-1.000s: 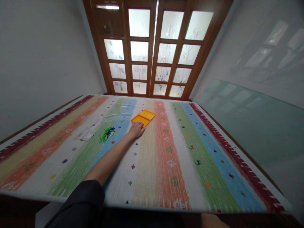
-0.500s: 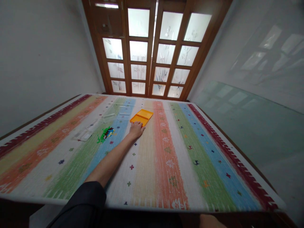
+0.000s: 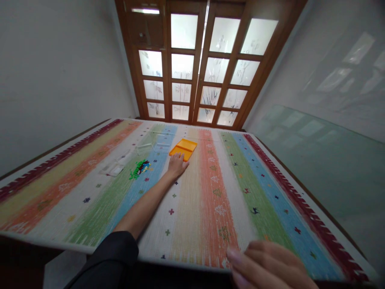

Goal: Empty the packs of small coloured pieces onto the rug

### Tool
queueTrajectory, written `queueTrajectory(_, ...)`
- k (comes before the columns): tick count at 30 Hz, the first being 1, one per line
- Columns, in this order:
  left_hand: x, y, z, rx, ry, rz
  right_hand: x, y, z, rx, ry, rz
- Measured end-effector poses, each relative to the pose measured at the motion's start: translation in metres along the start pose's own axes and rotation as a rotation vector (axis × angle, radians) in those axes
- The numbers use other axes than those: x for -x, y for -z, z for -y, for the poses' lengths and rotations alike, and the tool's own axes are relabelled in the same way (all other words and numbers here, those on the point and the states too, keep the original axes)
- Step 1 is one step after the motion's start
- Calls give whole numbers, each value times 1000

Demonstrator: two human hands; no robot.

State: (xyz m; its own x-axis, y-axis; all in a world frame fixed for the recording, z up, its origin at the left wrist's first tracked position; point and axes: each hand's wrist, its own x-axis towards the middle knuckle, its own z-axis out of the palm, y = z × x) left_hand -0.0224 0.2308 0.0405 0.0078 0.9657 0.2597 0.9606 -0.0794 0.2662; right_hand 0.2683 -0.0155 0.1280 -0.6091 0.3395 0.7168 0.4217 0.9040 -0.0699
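An orange plastic case with a divider across it lies on the far middle of the striped tablecloth. My left hand reaches out to its near edge, fingers over the rim and thumb at the right side. Left of that hand is a loose pile of small plastic pieces, green, blue, dark and pale. My right hand is low in the picture, over the table's near edge, blurred by motion. A gap shows between its thumb and loosely bent fingers, with nothing visible in them.
A clear plastic box lies left of the pile, and another clear container stands behind it. The striped tablecloth covers the table. Wooden doors with frosted panes stand beyond, and a glass sheet leans at the right.
My right hand has risen into view from below the table's near edge. My left hand stays at the orange case's near edge. The whole view has shifted slightly.
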Motion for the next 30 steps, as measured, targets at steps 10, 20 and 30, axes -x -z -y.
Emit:
queueTrajectory(10, 89, 54, 94, -67, 101, -126, -25, -79, -92, -39, 88, -218)
queueTrajectory(20, 121, 53, 148, -121, 293, -97, -10, -113, -121, -102, 28, 37)
queueTrajectory(30, 83, 39, 146, -9, 292, -148, 5, -127, -119, -140, -36, 33)
